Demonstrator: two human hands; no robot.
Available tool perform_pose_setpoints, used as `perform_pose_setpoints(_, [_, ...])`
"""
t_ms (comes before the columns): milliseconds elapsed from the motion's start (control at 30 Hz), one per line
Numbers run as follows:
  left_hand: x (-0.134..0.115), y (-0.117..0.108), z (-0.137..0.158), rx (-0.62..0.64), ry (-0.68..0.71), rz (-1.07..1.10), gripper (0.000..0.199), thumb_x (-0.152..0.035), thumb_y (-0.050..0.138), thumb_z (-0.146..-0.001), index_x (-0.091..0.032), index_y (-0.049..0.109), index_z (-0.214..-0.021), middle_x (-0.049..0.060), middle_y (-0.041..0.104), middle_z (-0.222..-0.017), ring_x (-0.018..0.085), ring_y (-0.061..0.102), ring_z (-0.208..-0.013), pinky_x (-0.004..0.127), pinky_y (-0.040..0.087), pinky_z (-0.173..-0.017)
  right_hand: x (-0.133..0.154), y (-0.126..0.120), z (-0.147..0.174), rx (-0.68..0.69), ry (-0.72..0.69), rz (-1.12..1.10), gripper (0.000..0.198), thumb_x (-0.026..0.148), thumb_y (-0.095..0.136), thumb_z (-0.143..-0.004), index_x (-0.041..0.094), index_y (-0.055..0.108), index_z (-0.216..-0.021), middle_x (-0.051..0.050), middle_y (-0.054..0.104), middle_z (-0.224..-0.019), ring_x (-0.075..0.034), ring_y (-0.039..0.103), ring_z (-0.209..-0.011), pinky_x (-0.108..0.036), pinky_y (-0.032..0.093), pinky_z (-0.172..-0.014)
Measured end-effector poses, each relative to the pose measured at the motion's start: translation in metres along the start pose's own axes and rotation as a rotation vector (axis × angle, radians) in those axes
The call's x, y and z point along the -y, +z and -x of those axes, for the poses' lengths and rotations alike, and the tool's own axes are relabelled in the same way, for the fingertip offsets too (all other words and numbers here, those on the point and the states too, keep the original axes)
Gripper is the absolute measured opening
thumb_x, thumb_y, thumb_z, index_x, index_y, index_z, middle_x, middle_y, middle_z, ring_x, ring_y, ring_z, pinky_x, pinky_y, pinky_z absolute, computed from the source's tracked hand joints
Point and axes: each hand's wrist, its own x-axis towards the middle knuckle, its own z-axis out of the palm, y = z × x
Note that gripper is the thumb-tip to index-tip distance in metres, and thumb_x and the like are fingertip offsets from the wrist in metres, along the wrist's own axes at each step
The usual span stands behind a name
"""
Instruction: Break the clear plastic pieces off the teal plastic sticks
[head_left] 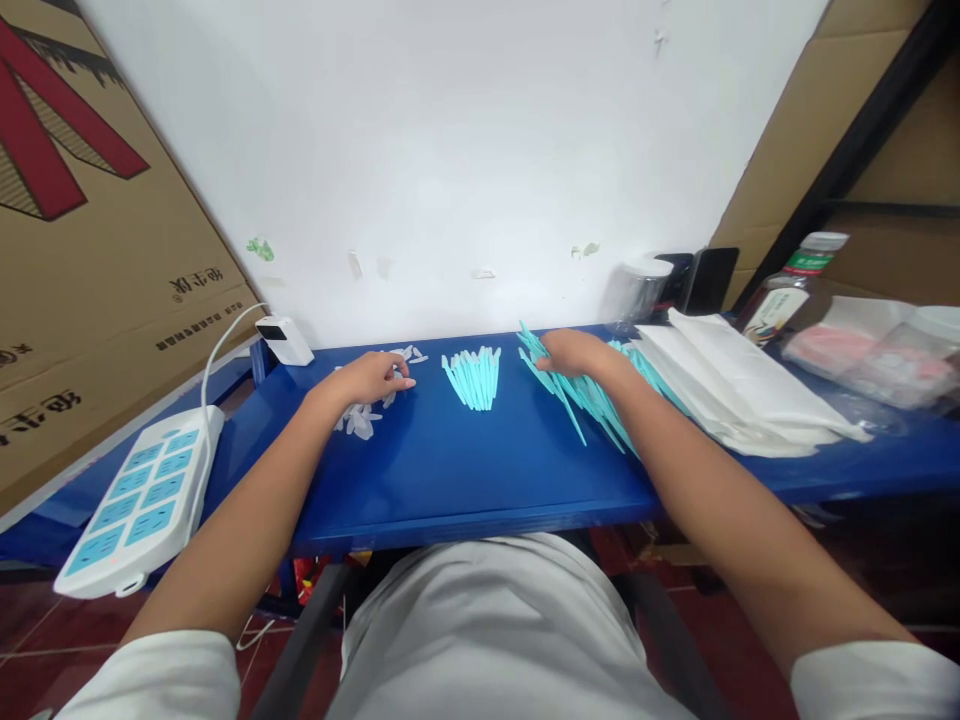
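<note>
My left hand [377, 378] is at the left of the table, over a scatter of small clear plastic pieces [361, 421] that look like little caps. Its fingers are curled, thumb and forefinger close together; whatever may be between them is too small to make out. In the middle lies a fanned row of slim turquoise sticks [474, 380], shaped like eyebrow razors, with whitish upper ends. To the right, my right hand [574, 354] rests on a loose heap of the same turquoise sticks [596, 405], fingers closed around one at the heap's left edge. The palm and forearm hide part of this heap.
White plastic packets [739, 385] lie right of the heap. Behind them stand a clear jar [641, 290], a dark phone-like slab [711, 282] and a bottle [787, 285]. A power strip [142, 500] and a small white box [285, 340] sit left. A white wall [465, 170] rises behind.
</note>
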Motion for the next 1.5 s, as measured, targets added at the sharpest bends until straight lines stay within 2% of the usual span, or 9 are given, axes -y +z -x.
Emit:
perform_pose_setpoints(267, [0.007,0.002,-0.003,-0.166,-0.003,-0.063,0.054,-0.060,0.057,-0.091,-0.018,0.066,-0.125,0.011,0.075,-0.096,0.028,0.068,-0.080,0.033,0.044,-0.067,-0.026,-0.001,-0.012,-0.293,-0.076,-0.223,0.017,0.028,0.047,-0.103,0.016,0.056,-0.097,-0.020,0.074,-0.109,-0.026,0.068,-0.091,-0.030,0.043,-0.071])
perform_pose_setpoints(433, [0.015,0.015,-0.012,-0.403,0.089,-0.215,0.054,-0.053,0.049,-0.098,-0.012,0.065,-0.130,0.020,0.067,-0.127,0.038,0.056,-0.123,0.045,0.046,-0.098,-0.021,-0.008,-0.003,-0.158,-0.274,-0.711,0.016,0.019,0.038,-0.102,0.023,0.044,-0.088,-0.010,0.075,-0.083,-0.021,0.067,-0.069,-0.030,0.046,-0.064])
perform_pose_setpoints(600, [0.017,0.038,-0.031,-0.369,0.205,-0.186,0.054,-0.048,0.043,-0.102,-0.015,0.065,-0.138,0.016,0.063,-0.142,0.035,0.051,-0.135,0.048,0.041,-0.112,-0.008,-0.013,0.008,-0.111,-0.353,-0.778,0.024,0.020,0.044,-0.101,0.022,0.045,-0.077,-0.002,0.060,-0.065,-0.016,0.054,-0.053,-0.029,0.044,-0.058])
perform_pose_setpoints(700, [0.018,0.044,-0.038,-0.342,0.252,-0.148,0.047,-0.043,0.043,-0.102,-0.021,0.071,-0.132,0.012,0.070,-0.135,0.034,0.058,-0.129,0.046,0.045,-0.107,-0.006,-0.011,0.010,-0.040,-0.403,-0.795,0.023,0.023,0.050,-0.100,0.021,0.050,-0.077,0.001,0.052,-0.062,-0.013,0.047,-0.051,-0.028,0.041,-0.054])
perform_pose_setpoints(867, [0.011,0.040,-0.036,-0.399,0.214,-0.155,0.033,-0.037,0.053,-0.097,-0.021,0.080,-0.107,0.013,0.076,-0.111,0.033,0.065,-0.109,0.043,0.050,-0.093,-0.003,-0.008,0.011,0.067,-0.447,-0.901,0.027,0.037,0.062,-0.097,0.019,0.053,-0.077,0.002,0.047,-0.065,-0.011,0.040,-0.054,-0.025,0.036,-0.052])
perform_pose_setpoints(1067, [0.002,0.042,-0.033,-0.384,0.214,-0.157,0.025,-0.030,0.050,-0.096,-0.017,0.071,-0.100,0.014,0.068,-0.104,0.032,0.062,-0.105,0.041,0.050,-0.085,0.000,-0.006,0.009,0.110,-0.515,-0.928,0.042,0.051,0.066,-0.094,0.019,0.053,-0.071,0.003,0.042,-0.060,-0.010,0.033,-0.053,-0.025,0.030,-0.050])
perform_pose_setpoints(1300, [0.006,0.047,-0.036,-0.379,0.219,-0.165,0.029,-0.035,0.040,-0.102,-0.017,0.064,-0.099,0.016,0.065,-0.105,0.033,0.060,-0.102,0.045,0.047,-0.089,-0.001,-0.007,0.010,0.069,-0.495,-0.922,0.049,0.065,0.068,-0.090,0.019,0.057,-0.078,0.003,0.047,-0.063,-0.011,0.038,-0.055,-0.025,0.033,-0.052])
perform_pose_setpoints(1400, [0.002,0.046,-0.033,-0.390,0.199,-0.055,0.032,-0.041,0.039,-0.104,-0.020,0.062,-0.098,0.014,0.067,-0.101,0.031,0.062,-0.098,0.044,0.047,-0.087,0.000,-0.008,0.012,0.022,-0.473,-0.884,0.051,0.068,0.067,-0.088,0.019,0.056,-0.078,0.001,0.050,-0.064,-0.011,0.041,-0.056,-0.026,0.035,-0.053])
perform_pose_setpoints(1500, [-0.009,0.045,-0.029,-0.403,0.168,0.204,0.034,-0.048,0.040,-0.105,-0.021,0.060,-0.103,0.009,0.070,-0.091,0.025,0.064,-0.085,0.038,0.048,-0.081,0.001,-0.009,0.012,-0.019,-0.448,-0.854,0.053,0.070,0.067,-0.088,0.019,0.054,-0.076,0.001,0.052,-0.066,-0.012,0.045,-0.058,-0.026,0.038,-0.054])
